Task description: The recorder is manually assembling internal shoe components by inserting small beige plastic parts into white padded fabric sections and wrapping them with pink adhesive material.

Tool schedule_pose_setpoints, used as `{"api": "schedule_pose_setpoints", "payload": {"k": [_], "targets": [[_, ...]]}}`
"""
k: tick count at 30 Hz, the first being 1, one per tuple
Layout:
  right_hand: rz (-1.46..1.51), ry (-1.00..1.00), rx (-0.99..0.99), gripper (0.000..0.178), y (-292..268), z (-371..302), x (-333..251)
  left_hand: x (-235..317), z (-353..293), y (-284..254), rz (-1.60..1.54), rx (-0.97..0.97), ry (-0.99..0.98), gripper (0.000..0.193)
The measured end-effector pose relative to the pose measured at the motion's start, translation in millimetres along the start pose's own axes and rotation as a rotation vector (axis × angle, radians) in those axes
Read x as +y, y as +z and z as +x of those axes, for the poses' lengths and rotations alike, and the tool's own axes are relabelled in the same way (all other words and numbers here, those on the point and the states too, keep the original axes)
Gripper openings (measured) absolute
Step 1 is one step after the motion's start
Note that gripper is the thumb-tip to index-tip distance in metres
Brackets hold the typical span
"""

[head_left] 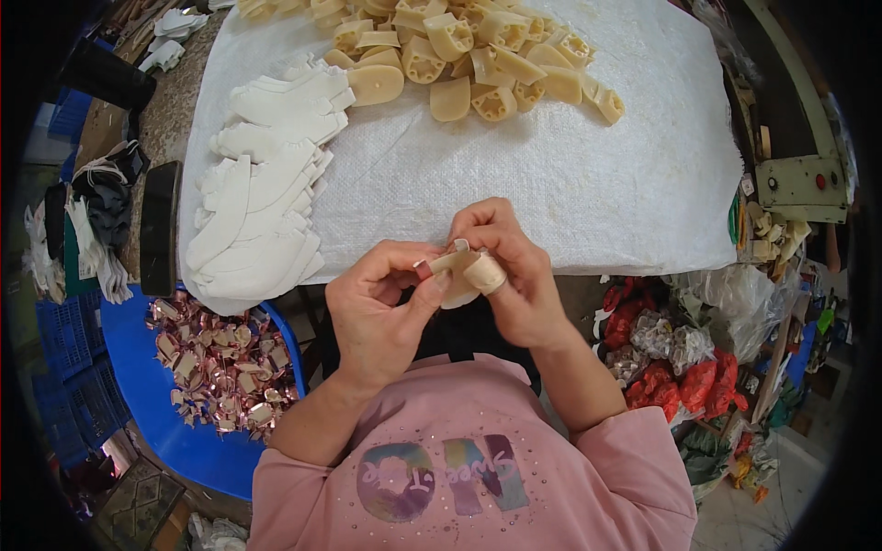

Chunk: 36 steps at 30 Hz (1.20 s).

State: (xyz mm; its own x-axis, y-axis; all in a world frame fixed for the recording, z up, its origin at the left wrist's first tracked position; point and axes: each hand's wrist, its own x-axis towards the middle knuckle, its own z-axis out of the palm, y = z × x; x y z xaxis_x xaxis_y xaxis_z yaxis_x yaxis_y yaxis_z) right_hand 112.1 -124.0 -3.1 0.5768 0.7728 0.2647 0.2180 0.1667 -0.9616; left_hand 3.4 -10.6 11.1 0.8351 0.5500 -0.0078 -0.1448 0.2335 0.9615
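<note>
In front of my chest, both hands hold a small beige moulded piece (450,289) with a flat, rounded lower part. My left hand (381,298) pinches its left side, where a dark pink shiny strip (423,269) shows by the fingertips. The fingers of my right hand (514,275) close on its upper right. A pale band (485,273) lies at the right thumb; whether it wraps the thumb or belongs to the piece, I cannot tell. Across the table's far side lies a heap of beige hollow heel-shaped pieces (450,37). White flat sole-shaped pieces (262,202) overlap in stacks at the left.
White woven sheeting (551,193) covers the table. A dark phone (161,225) lies at its left. Below stands a blue plastic seat or tub (207,459) with many shiny pink pieces (225,367). Red and clear plastic bags (684,386) crowd the right, beneath a machine's control box (804,184).
</note>
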Motion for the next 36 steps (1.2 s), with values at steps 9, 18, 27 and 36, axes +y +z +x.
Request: {"api": "schedule_pose_setpoints", "payload": {"k": [9,18,27,36], "targets": [[0.382,0.257,0.052,0.011,4,4,-6,-4,0,-1,0.089,0.006,0.002,0.012],[0.239,0.025,0.041,0.021,-4,3,-7,4,8,-9,0.463,-0.047,0.375,0.009],[0.04,-0.068,-0.081,0.04,-22,14,-5,-2,3,-12,0.333,-0.102,0.455,0.028],[-0.045,-0.148,-0.031,0.041,5,4,-4,-10,0,-3,-0.112,-0.313,-0.173,0.062]]}}
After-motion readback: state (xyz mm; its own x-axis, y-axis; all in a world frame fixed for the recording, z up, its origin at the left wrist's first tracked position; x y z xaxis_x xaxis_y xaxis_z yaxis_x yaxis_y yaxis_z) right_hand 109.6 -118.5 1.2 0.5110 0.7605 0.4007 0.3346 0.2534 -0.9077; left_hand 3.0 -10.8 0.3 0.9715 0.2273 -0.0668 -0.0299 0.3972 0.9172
